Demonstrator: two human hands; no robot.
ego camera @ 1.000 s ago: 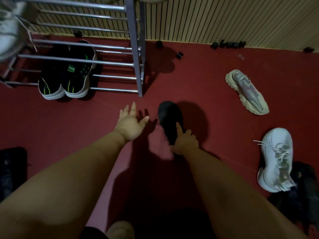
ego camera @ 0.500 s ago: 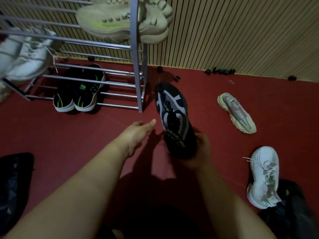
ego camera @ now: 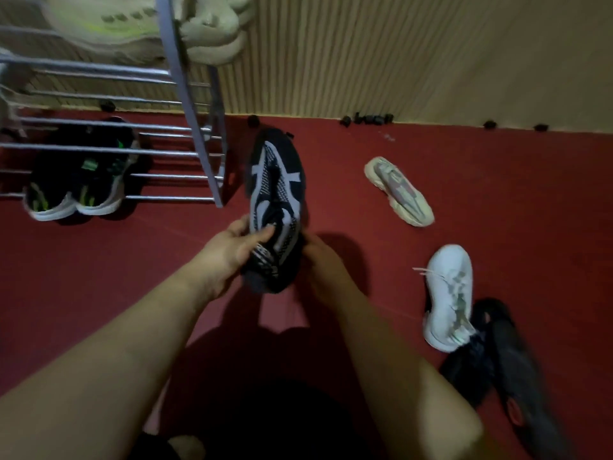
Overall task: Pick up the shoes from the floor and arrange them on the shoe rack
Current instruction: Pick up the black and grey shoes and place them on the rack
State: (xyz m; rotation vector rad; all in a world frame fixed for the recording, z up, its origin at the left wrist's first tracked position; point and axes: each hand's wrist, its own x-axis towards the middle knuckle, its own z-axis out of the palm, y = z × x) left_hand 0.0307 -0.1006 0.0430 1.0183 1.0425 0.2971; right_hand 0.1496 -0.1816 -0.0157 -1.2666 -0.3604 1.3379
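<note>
Both hands, left hand [ego camera: 229, 252] and right hand [ego camera: 320, 263], clasp the black-and-white shoe [ego camera: 275, 207] at its heel, toe pointing up-frame, shoe rack [ego camera: 195, 127] upper left.

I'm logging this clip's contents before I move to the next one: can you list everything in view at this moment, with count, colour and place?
black-and-white knit shoe: 1, black with white panels, held in both hands above the floor, toe pointing away
black-and-green sneakers: 2, black with green marks and pale soles, side by side on the rack's bottom rails
beige shoes: at least 2, blurred, on an upper tier
shoe rack: 1, grey metal, upper left
beige sneaker: 1, on the floor, right of centre
white sneaker: 1, on the floor, right
dark shoes: seemingly 2, lower right, blurred
small black objects: several, along the wall base
floor: red
left hand: gripping the shoe's left side
right hand: at its right side
</note>
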